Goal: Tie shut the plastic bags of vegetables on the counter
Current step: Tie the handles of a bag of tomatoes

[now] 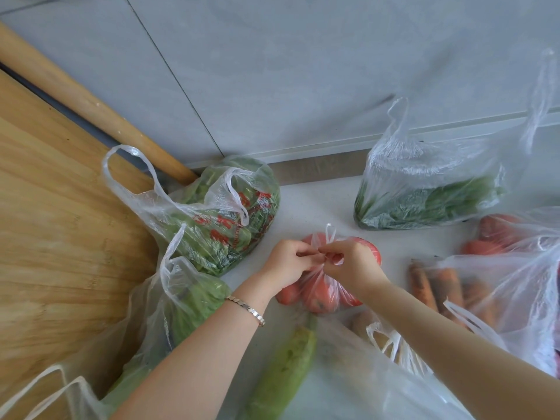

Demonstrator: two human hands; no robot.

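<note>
— Hands?
— Left hand (288, 262) and right hand (351, 262) each pinch a handle of the tomato bag (321, 294), mid-way along the counter (315, 204).
— Room?
— Bare strip toward the wall (303, 71); greens bag (230, 225) near on the left, carrot bag (485, 286) near on the right.

We see the left forearm (194, 353) and the right forearm (454, 344) bare to the frame's lower edge. At the wrist of the left hand (288, 262), lower centre, we find a slim silver-toned bracelet (245, 306) of small flat links.
</note>
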